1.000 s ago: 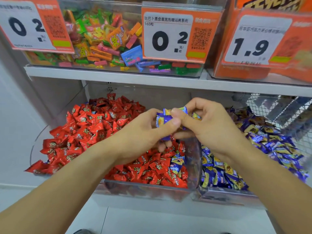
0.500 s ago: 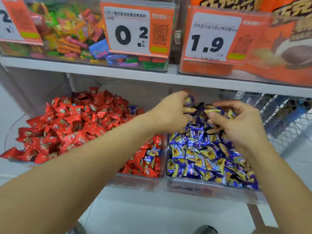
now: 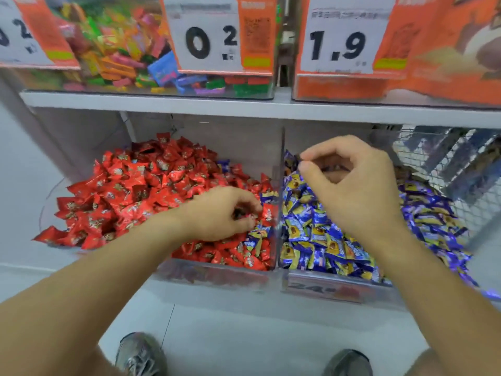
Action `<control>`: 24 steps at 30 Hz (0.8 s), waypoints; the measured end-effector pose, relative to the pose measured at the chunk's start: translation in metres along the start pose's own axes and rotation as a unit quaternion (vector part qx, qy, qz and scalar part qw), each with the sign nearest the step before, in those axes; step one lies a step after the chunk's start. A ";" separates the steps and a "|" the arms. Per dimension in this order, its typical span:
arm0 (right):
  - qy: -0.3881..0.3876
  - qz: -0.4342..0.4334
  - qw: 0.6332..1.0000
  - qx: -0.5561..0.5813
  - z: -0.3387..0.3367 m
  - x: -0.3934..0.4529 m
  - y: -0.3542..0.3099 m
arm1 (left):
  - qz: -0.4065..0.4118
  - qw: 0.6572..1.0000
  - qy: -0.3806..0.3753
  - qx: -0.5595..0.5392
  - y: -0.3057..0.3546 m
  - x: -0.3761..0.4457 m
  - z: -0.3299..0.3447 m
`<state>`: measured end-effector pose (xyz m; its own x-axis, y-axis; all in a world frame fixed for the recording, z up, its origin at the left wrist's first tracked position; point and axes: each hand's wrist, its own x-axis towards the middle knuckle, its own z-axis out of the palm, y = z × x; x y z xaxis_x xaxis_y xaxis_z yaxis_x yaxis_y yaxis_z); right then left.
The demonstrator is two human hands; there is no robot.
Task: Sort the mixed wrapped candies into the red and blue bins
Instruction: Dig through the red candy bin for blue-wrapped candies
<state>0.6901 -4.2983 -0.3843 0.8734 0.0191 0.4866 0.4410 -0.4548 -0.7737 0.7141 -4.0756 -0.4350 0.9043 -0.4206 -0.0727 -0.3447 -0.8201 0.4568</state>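
A wide clear plastic bin of red wrapped candies [image 3: 130,196] is seen at nine o'clock, touched by a clear plastic bin of blue-and-yellow wrapped candies [image 3: 320,240] at three o'clock. The right hand [image 3: 349,183] is held above the blue pile, fingers curled; whether anything is pinched cannot be told. The left hand [image 3: 219,213] is curled down into the red pile beside stray blue wrapped candies [image 3: 256,238]; its grip cannot be told.

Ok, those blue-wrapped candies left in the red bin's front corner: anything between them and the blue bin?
Only the clear plastic divider wall between the bins. The stray blue-and-yellow wrapped candies lie against it, beside the left hand. Lift them over; the blue bin is open on top.
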 end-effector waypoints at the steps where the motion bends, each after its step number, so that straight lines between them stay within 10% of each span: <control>1: -0.018 -0.026 1.000 0.001 0.010 -0.004 -0.008 | 0.010 0.999 -0.029 0.033 -0.002 0.000 0.001; 5: -0.204 -0.096 0.968 -0.113 0.036 0.008 -0.029 | 0.029 0.994 -0.057 0.085 -0.005 -0.003 -0.005; 9: -0.436 -0.078 0.807 -0.391 0.067 0.042 -0.037 | 0.025 0.996 -0.023 0.078 -0.010 -0.009 -0.010; 24: -0.629 -0.006 0.540 -0.559 0.118 0.094 -0.020 | 0.008 0.997 -0.015 0.079 -0.033 -0.011 -0.017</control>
<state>0.7877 -4.1827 -0.3709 0.6302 0.2992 -0.7164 0.6631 -0.6875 0.2962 0.7194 -4.0371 -0.4337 0.8917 -0.4427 -0.0940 -0.3957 -0.8634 0.3130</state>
